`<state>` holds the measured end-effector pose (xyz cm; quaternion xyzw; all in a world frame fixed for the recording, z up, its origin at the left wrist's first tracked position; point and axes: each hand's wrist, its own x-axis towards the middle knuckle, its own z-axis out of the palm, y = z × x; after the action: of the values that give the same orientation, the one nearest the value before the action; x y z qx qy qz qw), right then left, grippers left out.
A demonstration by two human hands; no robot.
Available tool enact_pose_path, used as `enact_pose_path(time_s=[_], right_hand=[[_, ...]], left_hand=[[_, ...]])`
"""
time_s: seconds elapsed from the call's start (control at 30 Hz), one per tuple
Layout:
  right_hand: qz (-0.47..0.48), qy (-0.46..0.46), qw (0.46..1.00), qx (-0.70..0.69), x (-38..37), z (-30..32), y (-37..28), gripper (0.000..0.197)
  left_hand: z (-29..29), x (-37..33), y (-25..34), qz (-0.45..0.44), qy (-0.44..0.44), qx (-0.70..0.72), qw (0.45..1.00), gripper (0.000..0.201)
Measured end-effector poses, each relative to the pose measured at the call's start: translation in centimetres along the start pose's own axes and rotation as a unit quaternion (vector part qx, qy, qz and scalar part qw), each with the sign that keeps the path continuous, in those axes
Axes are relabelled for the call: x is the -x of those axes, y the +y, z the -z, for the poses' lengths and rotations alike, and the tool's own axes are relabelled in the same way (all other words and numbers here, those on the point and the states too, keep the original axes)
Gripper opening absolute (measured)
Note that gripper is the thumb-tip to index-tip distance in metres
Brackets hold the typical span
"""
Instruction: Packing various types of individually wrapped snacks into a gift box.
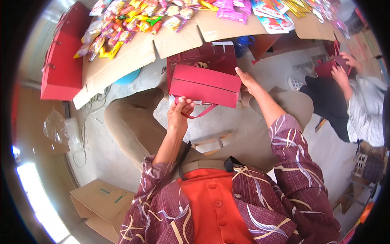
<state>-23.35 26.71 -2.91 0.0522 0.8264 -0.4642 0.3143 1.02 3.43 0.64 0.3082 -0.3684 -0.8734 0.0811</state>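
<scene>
A dark red cardboard gift box is held in front of my knees, its two top flaps meeting at a narrow seam. My left hand is closed at its near left corner, fingers curled around the end of a red ribbon handle that loops below the near edge. My right hand grips the box's right end with the thumb up; its other fingers are partly hidden. Just behind stands another dark red box, with a small cartoon figure showing on it.
A cardboard-covered table ahead bears heaps of wrapped sweets and pink packets. Red boxes stand at its left end. A co-worker sits at the right, hands on a red box. An open carton lies lower left.
</scene>
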Motion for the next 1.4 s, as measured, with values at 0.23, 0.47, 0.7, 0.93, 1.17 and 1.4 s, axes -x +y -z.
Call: enact_pose_path(time_s=[0.23, 0.47, 0.7, 0.93, 1.17, 1.4], right_hand=[[0.04, -0.135, 0.989, -0.038, 1.9, 0.0, 0.6, 0.045], [0.187, -0.218, 0.953, 0.1, 3.7, -3.5, -1.1, 0.04], [0.264, -0.163, 0.935, 0.172, 4.7, -5.5, -1.4, 0.072], [0.078, -0.151, 0.985, 0.03, 5.0, -4.3, 0.8, 0.06], [-0.081, -0.2, 0.976, -0.035, 4.2, -4.4, 6.0, 0.071], [-0.089, -0.26, 0.959, -0.066, 2.0, -4.3, 8.3, 0.057]], left_hand=[[-1.7, 2.8, 2.3, -0.033, -0.071, 0.06, 0.995, 0.035], [-2.9, 3.4, 3.0, -0.044, -0.056, -0.027, 0.997, 0.038], [-2.5, 2.7, 2.2, -0.107, -0.013, -0.198, 0.974, 0.051], [1.1, 1.5, -0.8, -0.171, 0.101, -0.205, 0.958, 0.06], [1.3, 1.1, -3.5, -0.026, 0.131, -0.044, 0.99, 0.072], [1.0, 1.1, -4.0, 0.035, 0.041, -0.14, 0.989, 0.081]])
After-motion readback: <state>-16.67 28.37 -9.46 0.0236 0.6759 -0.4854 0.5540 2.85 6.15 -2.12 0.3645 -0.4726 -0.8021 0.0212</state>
